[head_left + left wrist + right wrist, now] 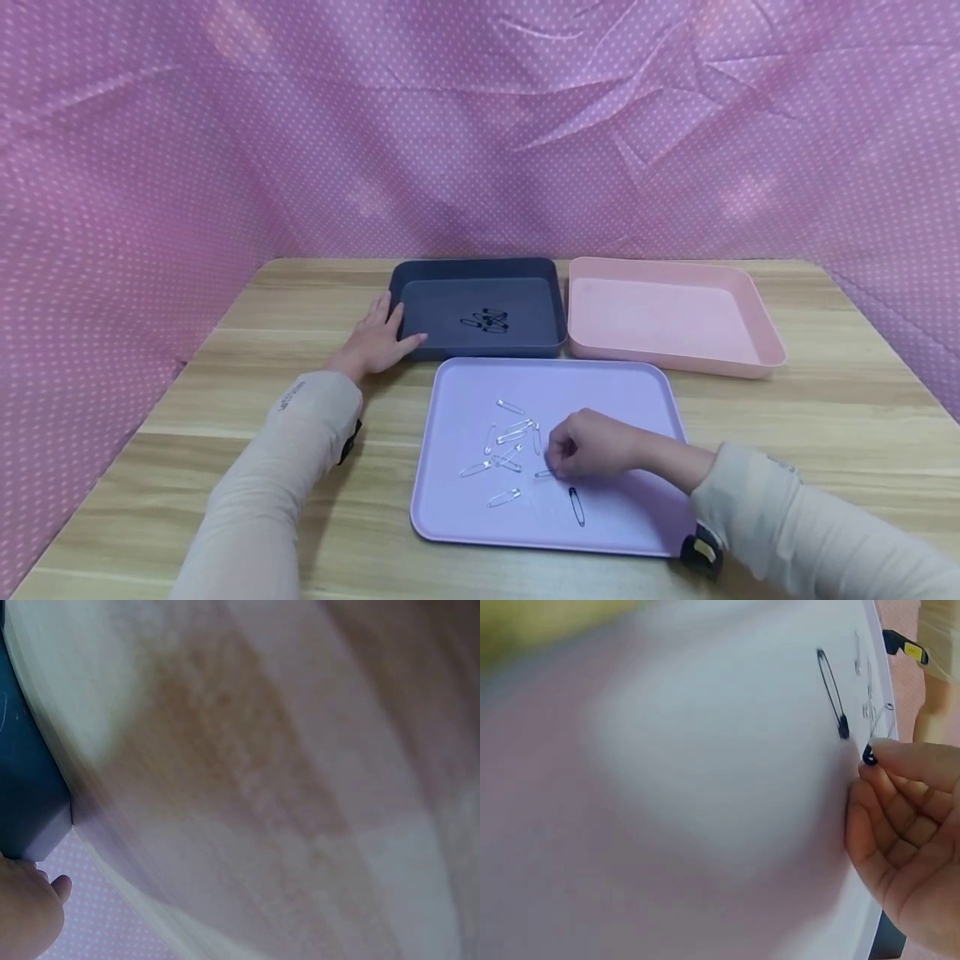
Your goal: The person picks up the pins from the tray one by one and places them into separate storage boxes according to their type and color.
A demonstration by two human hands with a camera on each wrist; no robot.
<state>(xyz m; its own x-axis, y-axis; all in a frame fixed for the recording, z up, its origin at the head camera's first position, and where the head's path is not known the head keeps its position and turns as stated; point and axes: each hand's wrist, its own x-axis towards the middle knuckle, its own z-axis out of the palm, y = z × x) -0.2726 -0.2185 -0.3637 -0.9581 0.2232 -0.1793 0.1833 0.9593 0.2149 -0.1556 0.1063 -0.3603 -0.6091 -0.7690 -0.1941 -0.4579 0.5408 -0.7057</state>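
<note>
My right hand [592,443] is over the lavender tray [615,383], its thumb and fingertips pinching a black safety pin [869,755]; most of that pin is hidden by the fingers. Another black safety pin [577,507] lies on the tray just nearer than the hand. To its left are several silver safety pins [513,435], loosely scattered. With fingers spread, my left hand [378,340] rests against the left side of the dark grey tray [480,350]. Inside that tray lies a small heap of black safety pins [487,321].
A pink tray [667,360] stands at the back right, beside the dark one. All three trays are on a wooden table [247,333]. Behind the table hangs a pink dotted cloth [480,150].
</note>
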